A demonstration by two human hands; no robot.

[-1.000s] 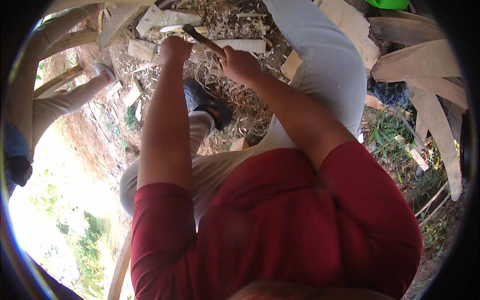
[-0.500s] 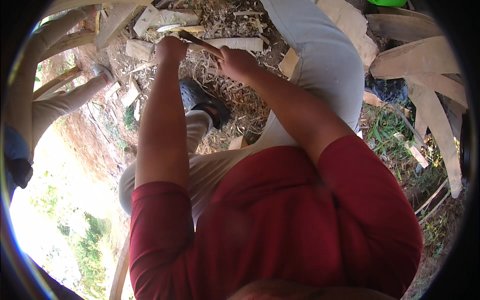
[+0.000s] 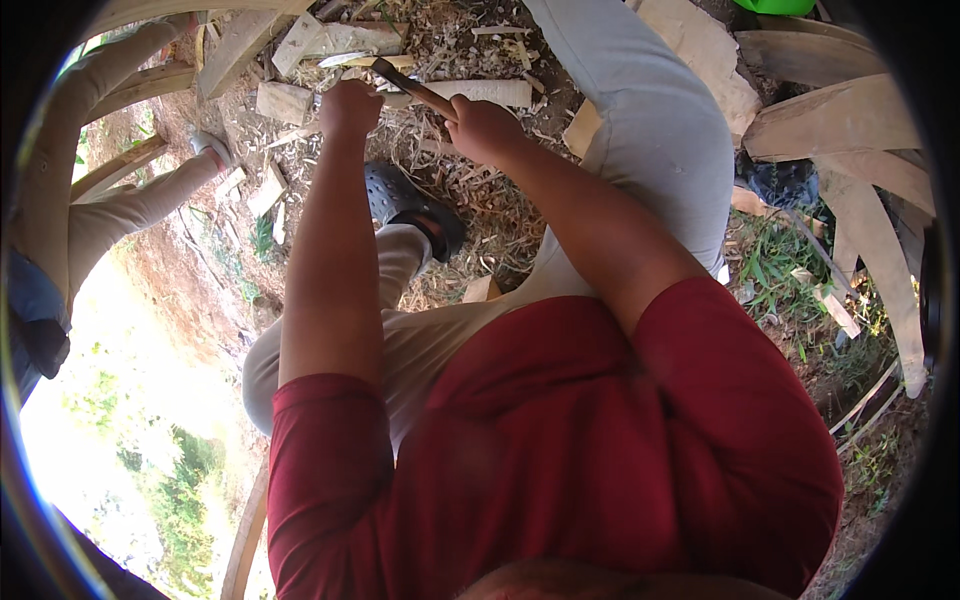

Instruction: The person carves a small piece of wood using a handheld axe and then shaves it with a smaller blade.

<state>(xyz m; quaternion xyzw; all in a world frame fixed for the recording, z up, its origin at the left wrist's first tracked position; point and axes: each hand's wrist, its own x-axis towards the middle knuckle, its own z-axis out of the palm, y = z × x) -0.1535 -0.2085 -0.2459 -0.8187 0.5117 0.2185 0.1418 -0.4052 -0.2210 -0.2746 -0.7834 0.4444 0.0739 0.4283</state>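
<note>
While the right hand [image 3: 485, 130] grips a wooden-handled tool [image 3: 430, 98] slanting above the chip-strewn ground [image 3: 500, 205], its head near the curled left hand [image 3: 350, 106], whose contents I cannot tell, good control probably calls for steady handling clear of that fist.

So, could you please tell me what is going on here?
A person in a dark red shirt grips the wooden handle of a dark-headed tool in the right hand. The left hand is closed near the tool's head; whatever it may hold is hidden. Wood shavings and a pale plank lie on the ground around them, and another person's leg shows at the left.
</note>
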